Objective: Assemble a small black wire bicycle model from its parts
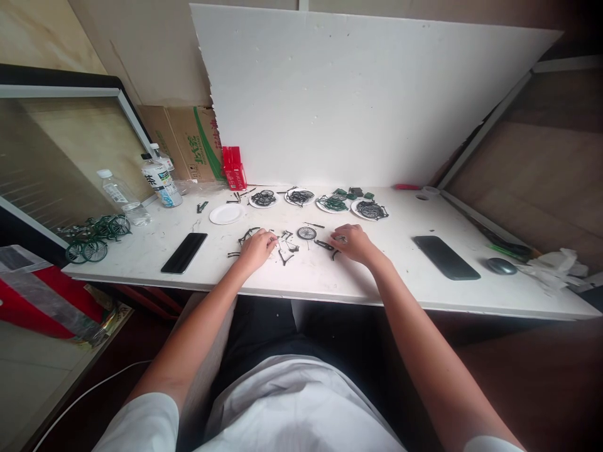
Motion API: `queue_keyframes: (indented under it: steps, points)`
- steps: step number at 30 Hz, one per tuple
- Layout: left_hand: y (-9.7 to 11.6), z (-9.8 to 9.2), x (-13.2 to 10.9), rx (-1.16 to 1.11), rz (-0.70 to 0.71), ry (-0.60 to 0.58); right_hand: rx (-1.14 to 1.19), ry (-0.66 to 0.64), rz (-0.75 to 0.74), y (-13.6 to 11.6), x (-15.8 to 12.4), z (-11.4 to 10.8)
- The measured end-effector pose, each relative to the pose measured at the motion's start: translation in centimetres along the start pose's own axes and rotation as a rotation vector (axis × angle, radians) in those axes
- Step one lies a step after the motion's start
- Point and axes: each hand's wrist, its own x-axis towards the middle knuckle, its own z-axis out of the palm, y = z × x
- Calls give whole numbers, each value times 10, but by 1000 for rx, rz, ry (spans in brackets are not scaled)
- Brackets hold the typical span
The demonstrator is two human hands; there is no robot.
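Note:
My left hand (257,249) rests low over the table with thumb and fingers drawn together; whatever they grip is too small to name. Small dark model-bicycle parts lie around it, among them a V-shaped piece (285,256) just to its right. Between the hands is a spoked model wheel (307,233), with a thin dark rod (314,225) behind it. My right hand (352,242) has its fingers curled down over small parts; what they hold is partly hidden. A dark elongated piece (323,244) sits by its fingertips.
Behind the hands, several white plates (227,215) stand in a row, most bearing bicycle parts. Assembled green model bicycles (97,238) and bottles (161,181) are at left. A phone (184,253) lies left, a dark flat object (446,257) and a mouse (502,266) right.

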Motion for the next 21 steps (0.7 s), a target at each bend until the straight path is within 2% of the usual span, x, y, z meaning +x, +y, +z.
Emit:
queue_keyframes:
  steps: [4, 12, 14, 16, 21]
  points:
    - [2, 1, 0, -3, -15, 37, -80, -36, 5, -16, -2, 8]
    - [1, 6, 0, -89, 35, 103, 23, -84, -92, -15, -2, 7]
    - [3, 6, 0, -106, 52, 113, 8, -34, -87, -24, -4, 12]
    - [4, 7, -1, -116, 70, 128, -25, 5, -147, -37, -7, 21]
    - [5, 10, -1, -139, 98, 147, -58, -52, -223, -53, -10, 42]
